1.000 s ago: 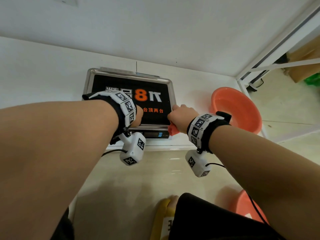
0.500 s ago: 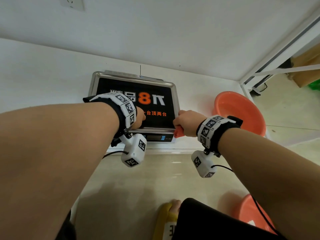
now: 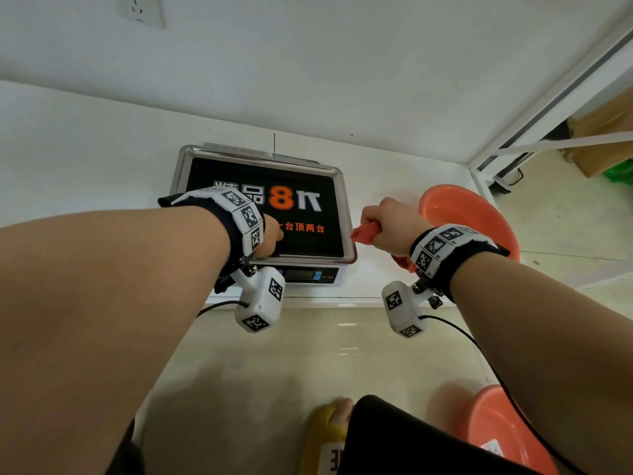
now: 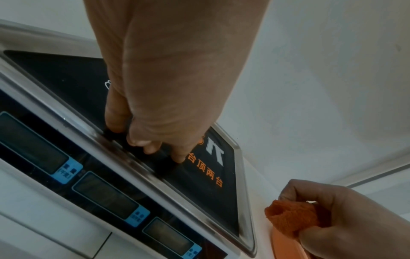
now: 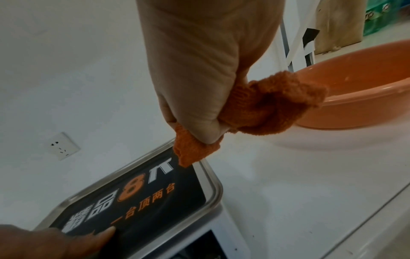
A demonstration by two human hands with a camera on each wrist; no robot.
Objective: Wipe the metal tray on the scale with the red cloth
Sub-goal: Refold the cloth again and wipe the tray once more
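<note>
The metal tray (image 3: 346,214) with a black printed film sits on the white scale (image 3: 308,276) on the white counter. My left hand (image 3: 270,232) rests near the tray's front edge, its fingertips (image 4: 155,145) pressing down on the black surface just inside the rim (image 4: 242,184). My right hand (image 3: 390,228) grips the bunched red cloth (image 3: 364,233) just right of the tray's right edge, lifted clear of it. In the right wrist view the cloth (image 5: 277,105) sticks out on both sides of the fist (image 5: 199,78), one corner hanging over the tray's far right corner (image 5: 213,184).
An orange plastic basin (image 3: 472,214) stands on the counter right behind my right hand. A second orange basin (image 3: 496,430) sits on the floor at lower right, next to my foot in a yellow slipper (image 3: 322,437). A wall socket (image 3: 140,10) is at upper left.
My right hand with the cloth has left the tray's front right corner, moving right and up off the rim. The left hand has stayed on the tray.
</note>
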